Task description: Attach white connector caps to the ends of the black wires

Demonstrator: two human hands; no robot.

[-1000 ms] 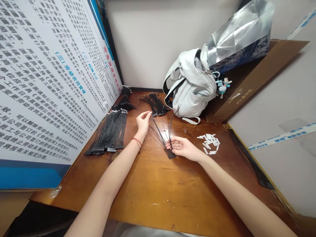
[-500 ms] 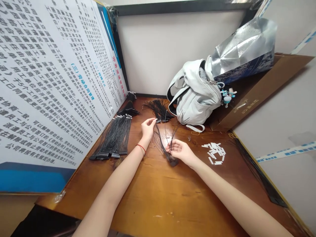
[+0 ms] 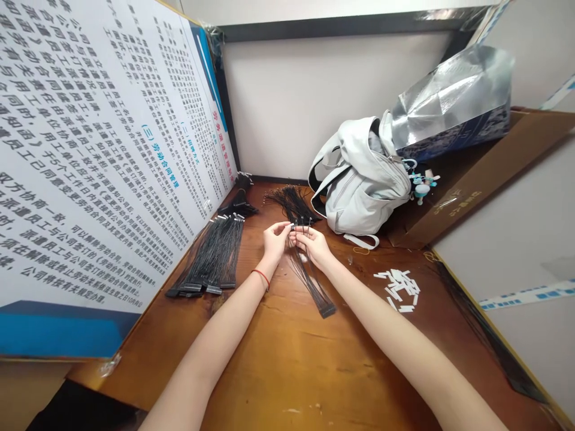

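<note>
My left hand point(image 3: 275, 240) and my right hand point(image 3: 311, 244) meet above the wooden table point(image 3: 278, 365), fingertips pinching the top of a thin black wire harness point(image 3: 308, 278). Its loose wires hang down and toward me, ending in a black multi-pin connector point(image 3: 327, 310) that rests on the wood. A second tuft of black wires point(image 3: 291, 203) lies just beyond my fingers. To the left of my left hand lies a row of similar harnesses point(image 3: 211, 257) with their connectors toward me. Several small white strips point(image 3: 398, 288) lie to the right of my right hand.
A large printed notice board point(image 3: 103, 149) stands along the table's left side. A pale grey backpack point(image 3: 362, 185) and a silver bag point(image 3: 449, 102) sit at the back right, beside a cardboard sheet point(image 3: 471, 173). More black wires point(image 3: 489, 341) lie along the right edge.
My hands have come together, and the right hand has moved up and left. The harness now hangs from both hands, with its connector lower and nearer me. The view has shifted slightly.
</note>
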